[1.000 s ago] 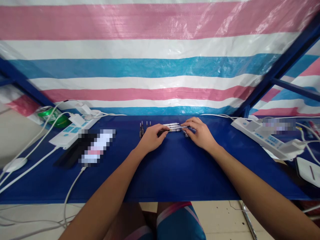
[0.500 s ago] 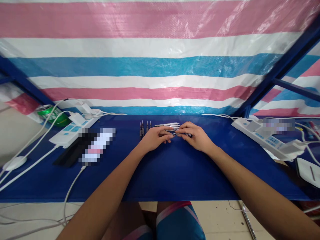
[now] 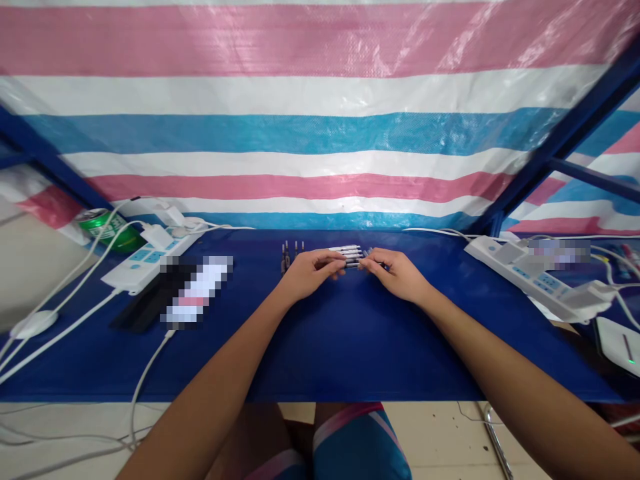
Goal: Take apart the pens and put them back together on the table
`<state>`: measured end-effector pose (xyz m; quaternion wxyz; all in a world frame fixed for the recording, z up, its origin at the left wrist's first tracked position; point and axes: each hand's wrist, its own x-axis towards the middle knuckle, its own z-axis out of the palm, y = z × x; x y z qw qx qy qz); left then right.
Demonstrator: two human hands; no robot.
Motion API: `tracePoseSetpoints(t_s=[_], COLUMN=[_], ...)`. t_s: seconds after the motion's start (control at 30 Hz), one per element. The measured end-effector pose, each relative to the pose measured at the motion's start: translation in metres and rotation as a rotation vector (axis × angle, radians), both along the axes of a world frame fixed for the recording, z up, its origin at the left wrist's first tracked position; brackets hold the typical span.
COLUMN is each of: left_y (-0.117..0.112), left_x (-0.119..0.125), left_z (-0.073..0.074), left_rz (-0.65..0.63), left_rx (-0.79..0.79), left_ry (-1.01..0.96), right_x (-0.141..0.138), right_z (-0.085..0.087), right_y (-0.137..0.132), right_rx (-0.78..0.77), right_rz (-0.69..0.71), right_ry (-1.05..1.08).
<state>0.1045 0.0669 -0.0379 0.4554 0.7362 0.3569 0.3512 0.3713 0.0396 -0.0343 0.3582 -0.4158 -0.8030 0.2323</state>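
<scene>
The hands have just drawn closer together over the pens, and the bundle now sits mostly between them. From the left, a green drink can [image 3: 103,230] lies behind a white power strip [image 3: 150,261], with white cables running off toward the floor. Next comes a dark, pixelated object [image 3: 195,290], too blurred to name, then a short row of small dark parts [image 3: 286,258] standing upright. The left hand [image 3: 310,270] is half closed, its fingers curled over one end of a tight cluster of slim white pens [image 3: 347,256]. The right hand [image 3: 397,275] is also curled, pinching the other end with its fingertips. The pens lie flat on a blue tarpaulin-covered tabletop [image 3: 350,347], just right of the small parts. Further right are a second power strip [image 3: 530,277] and a white device [image 3: 617,347], and a pink, white and blue striped tarp [image 3: 320,133] hangs behind, braced by a blue metal frame [image 3: 555,160]
</scene>
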Motion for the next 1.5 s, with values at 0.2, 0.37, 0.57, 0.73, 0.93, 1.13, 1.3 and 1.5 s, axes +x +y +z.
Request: tracePoseSetpoints(t_s=[0.2, 0.37, 0.57, 0.73, 0.93, 1.13, 1.3, 1.5], left_y=[0.003, 0.003, 0.001, 0.0, 0.001, 0.003, -0.002, -0.004], left_x=[0.0, 0.0, 0.001, 0.001, 0.003, 0.003, 0.007, 0.013], left_z=[-0.006, -0.006, -0.003, -0.001, 0.002, 0.0, 0.004, 0.008], left_rz=[0.006, 0.02, -0.015, 0.023, 0.086, 0.077, 0.089, 0.169], left_rx=[-0.035, 0.035, 0.0, -0.047, -0.049, -0.091, -0.12, -0.137], left_ry=[-0.042, -0.041, -0.069, -0.074, -0.161, -0.163, -0.274, -0.409], right_x=[0.0, 0.0, -0.001, -0.001, -0.003, -0.004, -0.007, -0.014], right_z=[-0.001, -0.001, -0.001, 0.001, -0.002, -0.002, -0.002, -0.007], right_y=[0.0, 0.0, 0.0, 0.0, 0.0, -0.001, -0.003, -0.003], right_rx=[-0.008, -0.01, 0.002, 0.025, 0.024, 0.041, -0.005, 0.083], right_rz=[-0.006, -0.011, -0.029, -0.04, -0.067, -0.087, -0.124, -0.006], right_ry=[0.012, 0.012, 0.026, 0.038, 0.065, 0.101, 0.167, 0.151])
